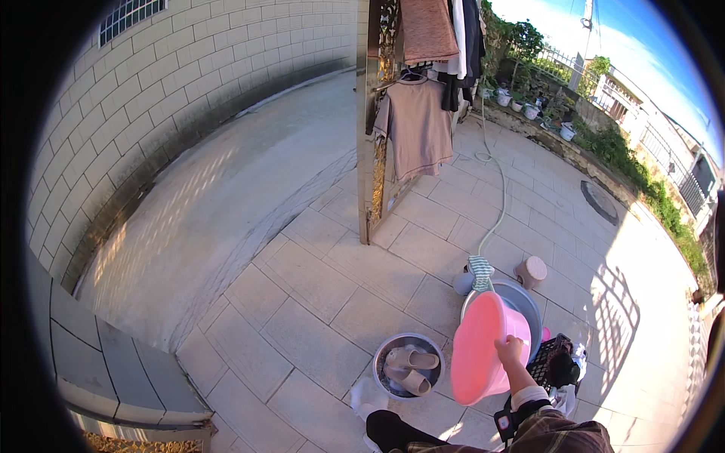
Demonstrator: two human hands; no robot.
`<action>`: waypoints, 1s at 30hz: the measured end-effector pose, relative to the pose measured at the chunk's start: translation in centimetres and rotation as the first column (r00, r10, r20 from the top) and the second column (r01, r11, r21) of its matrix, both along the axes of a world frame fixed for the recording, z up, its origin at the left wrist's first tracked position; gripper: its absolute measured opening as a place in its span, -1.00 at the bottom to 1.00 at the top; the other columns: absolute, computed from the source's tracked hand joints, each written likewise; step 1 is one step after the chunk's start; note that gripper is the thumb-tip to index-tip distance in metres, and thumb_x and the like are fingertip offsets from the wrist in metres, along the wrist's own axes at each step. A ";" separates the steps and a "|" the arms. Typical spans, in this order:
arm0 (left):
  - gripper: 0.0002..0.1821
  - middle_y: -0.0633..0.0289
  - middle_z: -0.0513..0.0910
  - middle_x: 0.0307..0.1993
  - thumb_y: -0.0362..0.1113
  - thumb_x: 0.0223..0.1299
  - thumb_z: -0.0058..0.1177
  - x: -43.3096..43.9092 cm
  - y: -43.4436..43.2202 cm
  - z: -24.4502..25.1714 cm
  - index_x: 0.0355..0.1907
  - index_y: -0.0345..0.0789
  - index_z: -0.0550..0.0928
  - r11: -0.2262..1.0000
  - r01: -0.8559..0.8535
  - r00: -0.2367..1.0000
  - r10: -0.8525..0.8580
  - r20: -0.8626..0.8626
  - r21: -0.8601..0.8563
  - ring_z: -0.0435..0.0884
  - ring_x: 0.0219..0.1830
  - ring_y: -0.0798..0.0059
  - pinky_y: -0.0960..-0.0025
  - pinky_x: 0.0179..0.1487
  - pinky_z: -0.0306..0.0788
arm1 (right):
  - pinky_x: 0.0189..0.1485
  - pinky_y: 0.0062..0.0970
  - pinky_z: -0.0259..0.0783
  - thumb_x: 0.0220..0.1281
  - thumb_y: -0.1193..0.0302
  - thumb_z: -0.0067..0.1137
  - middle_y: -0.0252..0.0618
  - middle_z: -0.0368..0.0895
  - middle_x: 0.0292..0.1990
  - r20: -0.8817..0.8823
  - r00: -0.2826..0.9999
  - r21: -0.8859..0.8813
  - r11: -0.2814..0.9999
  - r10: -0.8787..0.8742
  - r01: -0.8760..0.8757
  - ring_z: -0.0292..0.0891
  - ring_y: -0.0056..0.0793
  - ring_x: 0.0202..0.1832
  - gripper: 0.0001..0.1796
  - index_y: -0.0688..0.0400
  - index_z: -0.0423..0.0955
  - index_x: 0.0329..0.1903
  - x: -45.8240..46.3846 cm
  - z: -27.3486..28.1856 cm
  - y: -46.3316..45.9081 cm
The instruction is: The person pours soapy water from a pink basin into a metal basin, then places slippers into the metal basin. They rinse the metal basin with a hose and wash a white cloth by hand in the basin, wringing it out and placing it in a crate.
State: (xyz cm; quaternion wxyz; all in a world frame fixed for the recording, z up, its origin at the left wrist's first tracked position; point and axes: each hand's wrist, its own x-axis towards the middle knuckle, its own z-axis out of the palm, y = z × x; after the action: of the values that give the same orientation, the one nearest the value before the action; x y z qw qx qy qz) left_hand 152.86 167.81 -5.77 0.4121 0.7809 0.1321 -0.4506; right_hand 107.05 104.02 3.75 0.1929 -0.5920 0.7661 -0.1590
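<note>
My right hand (511,348) grips the rim of a pink plastic basin (481,345), which is tipped on its side with its mouth facing left. Behind the pink basin stands a larger grey basin (531,306), partly covered by it. A green-and-white striped cloth (481,273) hangs at the grey basin's far rim. To the left, a round metal basin (380,378) holds a pair of beige slippers (410,371) with some suds. A strap with a small device (504,422) is around my right forearm. My left hand is out of view.
A black plastic crate (541,362) with dark and white items sits right of the basins. A pinkish bucket (531,272) lies beyond. A pale hose (501,198) crosses the tiles. Clothes, including a greyish-mauve T-shirt (419,124), hang by an ornate metal gate (368,187).
</note>
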 end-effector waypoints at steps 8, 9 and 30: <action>-0.77 0.14 0.51 -0.33 -0.35 0.05 -0.07 19.1 -27.1 4.7 -0.23 -0.42 0.45 0.861 0.489 0.870 -0.472 0.142 -0.136 0.55 -0.38 0.36 0.35 -0.42 0.51 | -0.14 -0.28 0.29 -0.23 0.25 0.16 0.20 0.31 -0.21 0.062 0.888 -0.044 0.888 -0.455 0.458 0.27 -0.04 -0.20 -0.66 0.31 0.43 -0.48 1.8 -1.6 0.4; -0.77 0.14 0.51 -0.34 -0.35 0.06 -0.06 20.8 -29.6 4.9 -0.23 -0.42 0.45 0.827 0.534 0.845 -0.514 0.146 -0.176 0.55 -0.37 0.36 0.35 -0.40 0.51 | -0.24 -0.27 0.33 -0.25 0.28 0.17 0.16 0.33 -0.25 0.064 0.864 -0.073 0.861 -0.500 0.503 0.30 -0.09 -0.29 -0.68 0.31 0.41 -0.52 2.4 -1.8 0.4; -0.66 0.18 0.49 -0.22 -0.25 0.09 0.00 37.7 -82.2 3.9 -0.12 -0.41 0.44 0.247 0.963 0.231 -0.963 -0.140 -0.109 0.53 -0.26 0.36 0.30 -0.28 0.49 | -0.60 -0.39 0.17 -0.17 0.35 0.14 -0.30 0.29 -0.71 0.434 0.197 -0.118 0.161 -0.879 0.980 0.17 -0.54 -0.66 -0.71 0.26 0.26 -0.69 10.6 2.2 3.0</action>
State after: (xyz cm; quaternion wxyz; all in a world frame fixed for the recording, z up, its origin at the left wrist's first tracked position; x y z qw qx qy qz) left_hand 190.52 85.58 -1.82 0.0348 0.6536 -0.3388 -0.6759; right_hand 117.63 106.99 5.92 0.0366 0.0152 0.8857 -0.4627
